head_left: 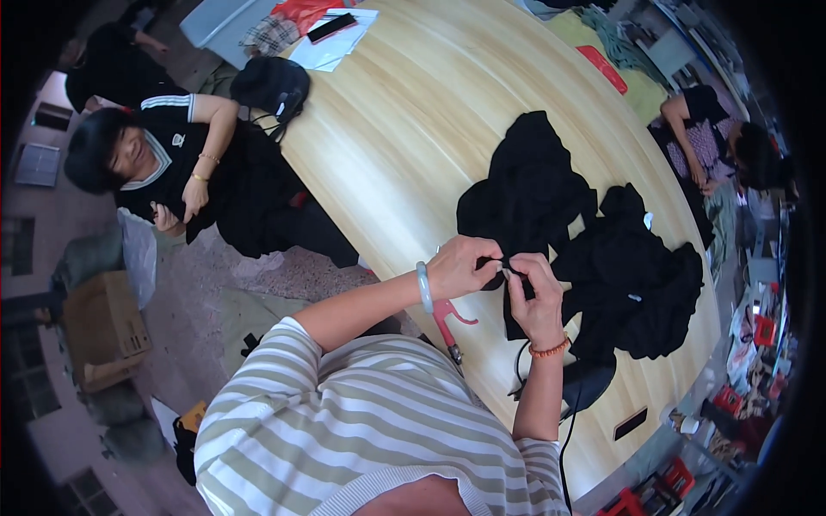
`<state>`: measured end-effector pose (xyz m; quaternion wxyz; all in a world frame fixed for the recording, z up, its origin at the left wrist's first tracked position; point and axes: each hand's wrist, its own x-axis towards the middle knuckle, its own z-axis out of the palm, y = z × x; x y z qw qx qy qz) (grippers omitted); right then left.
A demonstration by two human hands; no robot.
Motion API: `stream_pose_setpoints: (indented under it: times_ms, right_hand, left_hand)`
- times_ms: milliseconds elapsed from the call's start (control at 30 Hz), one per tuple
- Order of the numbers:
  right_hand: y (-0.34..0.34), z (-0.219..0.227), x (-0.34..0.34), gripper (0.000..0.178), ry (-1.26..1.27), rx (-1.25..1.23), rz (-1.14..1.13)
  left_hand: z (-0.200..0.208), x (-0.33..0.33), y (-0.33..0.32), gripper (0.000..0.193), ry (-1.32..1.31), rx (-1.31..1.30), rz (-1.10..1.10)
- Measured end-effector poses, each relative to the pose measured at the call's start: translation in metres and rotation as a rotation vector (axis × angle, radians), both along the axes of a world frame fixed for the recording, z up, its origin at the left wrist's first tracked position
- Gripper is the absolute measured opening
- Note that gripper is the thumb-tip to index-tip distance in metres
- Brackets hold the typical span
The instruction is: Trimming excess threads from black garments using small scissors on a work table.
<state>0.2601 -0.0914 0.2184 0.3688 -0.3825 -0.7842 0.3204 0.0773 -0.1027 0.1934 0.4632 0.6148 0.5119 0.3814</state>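
Note:
Over the table's near edge, my left hand (465, 265) and my right hand (535, 297) meet with fingertips almost touching. Both pinch an edge of a black garment (520, 189), which spreads away from them across the tabletop. A small pale bit shows between the fingertips, too small to name. To the right of my right hand lies a heap of black garments (641, 275) with small white tags on it. Below my left wrist, a red hook-shaped tool (449, 328) sits at the table edge.
The wooden table (387, 129) bears a dark cap-like bag (271, 86), papers with a phone (332, 28), and another phone (631, 423). By my right forearm are a dark round object (589, 383) and a black cord. Co-workers sit left and right; a cardboard box (107, 327) stands left.

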Motion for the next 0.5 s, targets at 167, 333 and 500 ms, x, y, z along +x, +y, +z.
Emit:
stream_pose_setpoints:
  times_ms: [167,333,500]
  right_hand:
    - [0.002,0.005,-0.005,0.019,-0.044,0.074,0.045]
    - [0.002,0.006,-0.004,0.021,-0.004,0.046,0.001]
    - [0.002,0.001,-0.009,0.021,0.087,0.037,-0.016]
  left_hand:
    - [-0.004,-0.002,0.000,0.010,0.046,0.143,0.033]
    - [0.018,0.001,0.005,0.015,-0.329,0.184,0.118]
    - [-0.010,-0.017,0.014,0.011,-0.469,-0.162,-0.165]
